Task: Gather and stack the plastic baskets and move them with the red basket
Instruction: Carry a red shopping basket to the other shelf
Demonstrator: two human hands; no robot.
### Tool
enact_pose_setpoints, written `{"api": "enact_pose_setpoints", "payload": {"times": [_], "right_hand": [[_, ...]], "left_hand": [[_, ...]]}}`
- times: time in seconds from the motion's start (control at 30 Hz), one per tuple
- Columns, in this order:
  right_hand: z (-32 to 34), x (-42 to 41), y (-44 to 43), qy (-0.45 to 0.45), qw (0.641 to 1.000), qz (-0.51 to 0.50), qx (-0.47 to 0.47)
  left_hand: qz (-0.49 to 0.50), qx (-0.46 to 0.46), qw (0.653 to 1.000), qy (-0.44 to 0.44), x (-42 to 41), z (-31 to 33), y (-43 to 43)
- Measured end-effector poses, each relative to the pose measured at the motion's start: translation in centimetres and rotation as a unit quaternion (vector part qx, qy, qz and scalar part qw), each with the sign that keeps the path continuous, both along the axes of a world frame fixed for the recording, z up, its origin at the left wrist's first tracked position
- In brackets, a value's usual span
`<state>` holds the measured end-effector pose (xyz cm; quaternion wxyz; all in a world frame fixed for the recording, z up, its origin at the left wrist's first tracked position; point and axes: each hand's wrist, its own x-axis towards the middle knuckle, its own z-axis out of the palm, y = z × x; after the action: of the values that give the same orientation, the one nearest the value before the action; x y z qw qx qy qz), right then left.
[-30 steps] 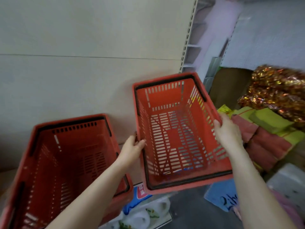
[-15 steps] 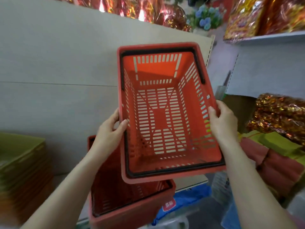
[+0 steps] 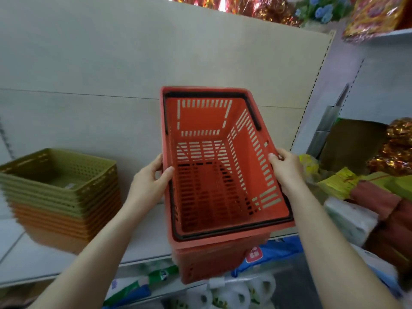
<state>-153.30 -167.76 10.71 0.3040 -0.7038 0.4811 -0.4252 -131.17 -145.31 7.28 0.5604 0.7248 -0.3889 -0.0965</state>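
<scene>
A red basket is gripped by its long rims, left hand and right hand closed on it, nested in another red basket above a shelf.

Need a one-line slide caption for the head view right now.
Left hand and right hand grip a red basket nested in another, beside stacked green and orange baskets.
</scene>
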Motion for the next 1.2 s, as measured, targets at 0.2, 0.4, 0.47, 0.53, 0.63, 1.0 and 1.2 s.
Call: {"api": "enact_pose_setpoints", "payload": {"times": [0.2, 0.4, 0.47, 0.53, 0.63, 1.0, 1.2], "right_hand": [[-2.2, 1.0, -2.2, 0.093, 0.995, 0.032, 0.023], [-4.9, 3.6, -4.5, 0.224, 0.974, 0.038, 0.021], [-6.6, 4.3, -4.7, 0.264, 0.962, 0.051, 0.034], [-8.5, 4.8, -5.2, 0.306, 0.949, 0.066, 0.034], [-10.8, 5.0, -5.8, 0.355, 0.925, 0.112, 0.077], [-13.5, 2.8, -5.3, 0.416, 0.903, 0.073, 0.08], [-11.4, 3.2, -9.7, 0.47, 0.869, 0.116, 0.104]], "left_hand": [[0.043, 0.089, 0.995, 0.004, -0.1, -3.0, -1.7], [0.09, 0.186, 0.978, 0.005, 1.2, -5.6, -3.6], [0.096, 0.204, 0.973, 0.04, 1.7, -6.8, -4.1], [0.084, 0.196, 0.972, 0.101, 1.6, -8.2, -4.4], [0.07, 0.186, 0.971, 0.136, 1.1, -9.6, -5.4], [0.028, 0.18, 0.96, 0.212, 0.8, -10.0, -6.4], [0.018, 0.19, 0.939, 0.287, -1.3, -10.2, -6.0]]}}
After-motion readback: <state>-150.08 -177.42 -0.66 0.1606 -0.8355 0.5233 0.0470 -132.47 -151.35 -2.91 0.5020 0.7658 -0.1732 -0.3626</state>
